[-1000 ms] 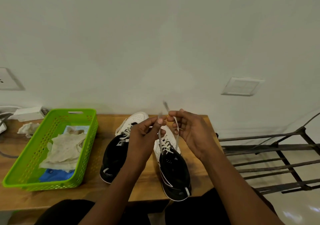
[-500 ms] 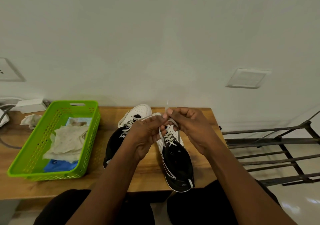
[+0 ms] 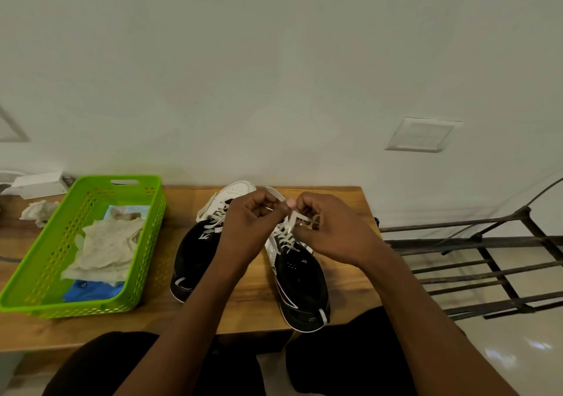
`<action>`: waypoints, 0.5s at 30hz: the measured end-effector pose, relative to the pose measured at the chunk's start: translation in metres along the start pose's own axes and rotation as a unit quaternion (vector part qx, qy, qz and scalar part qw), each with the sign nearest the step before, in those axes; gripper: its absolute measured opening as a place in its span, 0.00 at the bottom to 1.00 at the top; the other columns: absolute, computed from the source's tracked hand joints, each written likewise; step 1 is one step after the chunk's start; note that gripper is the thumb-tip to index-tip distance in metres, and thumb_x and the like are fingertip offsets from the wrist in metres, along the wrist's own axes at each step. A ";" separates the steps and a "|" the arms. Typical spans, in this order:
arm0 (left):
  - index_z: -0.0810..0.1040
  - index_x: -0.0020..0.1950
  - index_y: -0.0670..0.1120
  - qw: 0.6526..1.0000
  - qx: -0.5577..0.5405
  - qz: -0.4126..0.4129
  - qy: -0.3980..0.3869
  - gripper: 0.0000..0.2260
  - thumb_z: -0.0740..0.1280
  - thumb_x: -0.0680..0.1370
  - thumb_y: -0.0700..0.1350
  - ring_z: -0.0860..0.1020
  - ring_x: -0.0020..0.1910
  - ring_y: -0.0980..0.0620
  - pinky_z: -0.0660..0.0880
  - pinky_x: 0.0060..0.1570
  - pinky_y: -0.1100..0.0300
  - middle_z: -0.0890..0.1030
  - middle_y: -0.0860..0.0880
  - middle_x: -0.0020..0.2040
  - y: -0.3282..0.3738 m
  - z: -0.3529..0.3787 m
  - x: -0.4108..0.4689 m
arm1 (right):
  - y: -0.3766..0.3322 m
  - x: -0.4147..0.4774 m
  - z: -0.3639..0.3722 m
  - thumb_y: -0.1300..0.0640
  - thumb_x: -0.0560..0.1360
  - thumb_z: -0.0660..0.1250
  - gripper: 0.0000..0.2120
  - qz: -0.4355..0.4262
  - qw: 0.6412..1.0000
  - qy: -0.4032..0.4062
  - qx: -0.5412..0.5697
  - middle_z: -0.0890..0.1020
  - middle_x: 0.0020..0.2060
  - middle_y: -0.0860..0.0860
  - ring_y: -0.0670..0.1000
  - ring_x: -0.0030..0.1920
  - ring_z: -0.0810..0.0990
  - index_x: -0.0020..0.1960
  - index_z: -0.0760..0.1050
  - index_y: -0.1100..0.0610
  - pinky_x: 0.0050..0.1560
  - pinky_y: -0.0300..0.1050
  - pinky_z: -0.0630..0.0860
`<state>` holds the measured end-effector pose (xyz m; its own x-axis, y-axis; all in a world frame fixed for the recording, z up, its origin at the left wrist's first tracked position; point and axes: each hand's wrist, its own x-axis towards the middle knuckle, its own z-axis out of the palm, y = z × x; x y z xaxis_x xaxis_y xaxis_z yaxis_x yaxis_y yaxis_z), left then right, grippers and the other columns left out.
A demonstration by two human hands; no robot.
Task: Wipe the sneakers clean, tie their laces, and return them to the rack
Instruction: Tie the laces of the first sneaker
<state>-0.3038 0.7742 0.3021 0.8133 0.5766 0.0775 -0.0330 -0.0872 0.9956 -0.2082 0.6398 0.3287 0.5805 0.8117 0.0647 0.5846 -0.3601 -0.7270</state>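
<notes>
While the sneakers (image 3: 300, 280) stand side by side on the table (image 3: 243, 298), left hand (image 3: 246, 228) and right hand (image 3: 332, 231) each pinch the white laces (image 3: 288, 231) of the one nearer the rack (image 3: 487, 273), seemingly crossed.

Domestic interior, probably a home hallway or utility corner; can't narrow it further. Evidence: plain white painted wall (image 3: 274, 75) with a blank cover plate (image 3: 423, 135) on the right. Wooden table (image 3: 253, 298) set against that wall. Bare metal rack (image 3: 472, 242) just right of the table, on a glossy light floor (image 3: 518, 350). Green plastic basket (image 3: 48, 252) of crumpled cloths (image 3: 106, 249) on the table's left side. White box (image 3: 39, 184) at the far left.
</notes>
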 end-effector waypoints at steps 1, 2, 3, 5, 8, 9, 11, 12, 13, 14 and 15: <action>0.81 0.40 0.39 1.000 -0.023 -0.017 -0.005 0.09 0.74 0.76 0.44 0.76 0.30 0.59 0.72 0.35 0.68 0.80 0.50 0.31 0.000 0.000 0.000 | 0.001 -0.001 0.001 0.53 0.74 0.71 0.06 -0.020 1.000 0.012 -0.018 0.78 0.33 0.46 0.45 0.34 0.75 0.41 0.75 0.52 0.35 0.43 0.71; 0.81 0.39 0.40 0.998 -0.050 -0.035 -0.010 0.09 0.73 0.76 0.44 0.75 0.31 0.56 0.73 0.35 0.66 0.78 0.48 0.30 0.000 0.000 0.000 | -0.002 -0.001 0.001 0.50 0.75 0.69 0.08 -0.037 0.999 0.024 -0.027 0.79 0.34 0.47 0.45 0.35 0.76 0.42 0.76 0.53 0.34 0.41 0.70; 0.82 0.39 0.40 0.996 -0.074 -0.054 -0.012 0.10 0.73 0.77 0.44 0.74 0.32 0.54 0.73 0.36 0.64 0.77 0.46 0.31 0.000 0.000 0.000 | -0.002 -0.001 0.001 0.48 0.78 0.67 0.10 -0.049 0.998 0.036 -0.031 0.80 0.34 0.47 0.45 0.36 0.77 0.43 0.77 0.54 0.35 0.38 0.70; 0.82 0.40 0.37 0.992 -0.098 -0.075 -0.001 0.12 0.72 0.77 0.45 0.74 0.34 0.52 0.72 0.39 0.60 0.76 0.41 0.32 -0.001 0.000 0.000 | -0.006 0.000 0.003 0.47 0.81 0.61 0.15 -0.059 0.996 0.059 -0.027 0.82 0.35 0.44 0.41 0.37 0.79 0.42 0.79 0.55 0.37 0.32 0.70; 0.78 0.38 0.37 0.996 0.044 -0.018 0.074 0.15 0.72 0.77 0.47 0.75 0.35 0.50 0.72 0.39 0.55 0.78 0.37 0.34 -0.010 -0.007 0.000 | 0.005 0.000 -0.005 0.49 0.82 0.58 0.18 -0.010 0.992 0.119 -0.051 0.80 0.31 0.44 0.40 0.35 0.77 0.38 0.78 0.53 0.37 0.30 0.68; 0.77 0.37 0.40 0.982 0.148 0.008 0.119 0.14 0.71 0.78 0.48 0.76 0.35 0.49 0.73 0.39 0.54 0.78 0.41 0.33 -0.015 -0.016 0.001 | 0.016 -0.002 -0.013 0.49 0.82 0.58 0.20 0.032 0.989 0.128 -0.068 0.79 0.30 0.45 0.42 0.33 0.76 0.37 0.79 0.54 0.36 0.32 0.67; 0.74 0.37 0.46 0.921 0.345 0.004 0.179 0.12 0.68 0.78 0.50 0.78 0.37 0.46 0.75 0.42 0.52 0.77 0.49 0.34 -0.024 -0.042 0.000 | 0.044 -0.009 -0.033 0.51 0.82 0.58 0.21 0.144 0.979 0.091 -0.116 0.77 0.28 0.47 0.44 0.31 0.75 0.36 0.82 0.57 0.36 0.38 0.68; 0.73 0.37 0.48 0.896 0.404 -0.035 0.183 0.12 0.68 0.77 0.51 0.79 0.40 0.43 0.75 0.45 0.51 0.76 0.50 0.35 -0.029 -0.055 -0.001 | 0.057 -0.012 -0.040 0.53 0.82 0.59 0.21 0.203 0.968 0.051 -0.137 0.78 0.28 0.48 0.47 0.31 0.76 0.37 0.82 0.60 0.37 0.41 0.70; 0.73 0.36 0.48 0.876 0.440 -0.082 0.177 0.12 0.67 0.77 0.51 0.79 0.42 0.41 0.76 0.47 0.50 0.76 0.50 0.35 -0.032 -0.064 -0.003 | 0.068 -0.013 -0.044 0.55 0.81 0.59 0.20 0.255 0.956 0.009 -0.148 0.79 0.30 0.50 0.49 0.32 0.77 0.38 0.82 0.62 0.39 0.43 0.73; 0.73 0.36 0.49 0.864 0.459 -0.119 0.169 0.12 0.67 0.77 0.52 0.80 0.43 0.40 0.76 0.49 0.49 0.78 0.48 0.37 -0.036 -0.070 -0.005 | 0.074 -0.013 -0.044 0.57 0.80 0.60 0.17 0.302 0.942 -0.031 -0.145 0.81 0.32 0.52 0.49 0.33 0.77 0.40 0.81 0.63 0.41 0.44 0.77; 0.74 0.37 0.49 0.856 0.472 -0.139 0.162 0.11 0.67 0.76 0.53 0.81 0.44 0.40 0.76 0.50 0.49 0.80 0.47 0.39 -0.038 -0.072 -0.007 | 0.076 -0.010 -0.041 0.58 0.80 0.60 0.15 0.346 0.927 -0.064 -0.128 0.81 0.34 0.52 0.49 0.33 0.77 0.42 0.81 0.63 0.39 0.43 0.78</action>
<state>-0.3504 0.8322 0.2672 0.5042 0.8635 0.0070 0.7436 -0.4382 0.5050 -0.1462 0.5851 0.3008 0.8047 0.3865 -0.4506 0.2214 -0.8996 -0.3763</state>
